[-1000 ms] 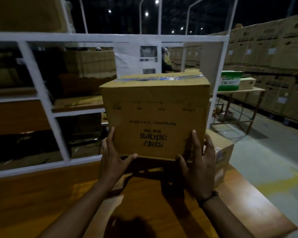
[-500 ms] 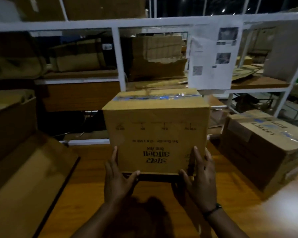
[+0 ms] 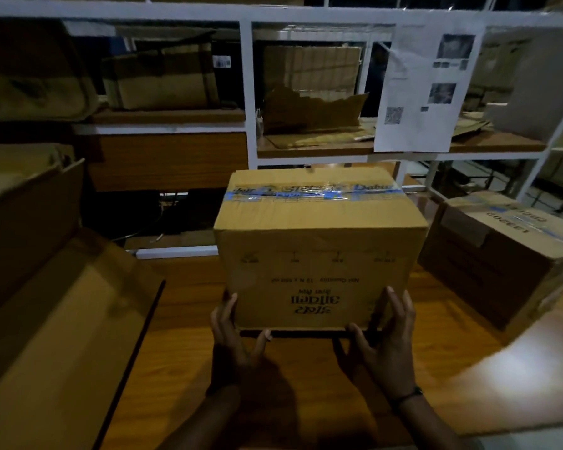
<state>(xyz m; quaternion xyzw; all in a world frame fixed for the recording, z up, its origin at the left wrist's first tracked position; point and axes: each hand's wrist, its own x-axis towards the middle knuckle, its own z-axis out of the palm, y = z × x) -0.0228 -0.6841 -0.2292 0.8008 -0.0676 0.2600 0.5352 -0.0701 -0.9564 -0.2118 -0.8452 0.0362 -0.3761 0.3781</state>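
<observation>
A sealed brown cardboard box (image 3: 316,254) with blue printed tape across its top and upside-down print on its front stands in the middle of the view, over the wooden table (image 3: 182,319). My left hand (image 3: 231,342) presses on its lower left corner, fingers straight up the side and thumb at the bottom edge. My right hand (image 3: 387,352), with a dark wristband, holds the lower right corner the same way. Whether the box rests on the table or hangs just above it I cannot tell.
A second taped carton (image 3: 501,254) sits on the table close to the right. An open empty carton (image 3: 62,319) lies on the left. Behind stands a white metal rack (image 3: 247,92) with torn cartons on its shelves and a printed sheet (image 3: 416,102) hanging from it.
The view has swung left and down from the aisle to the table. The box has come lower and nearer the tabletop, with both hands still at its bottom corners.
</observation>
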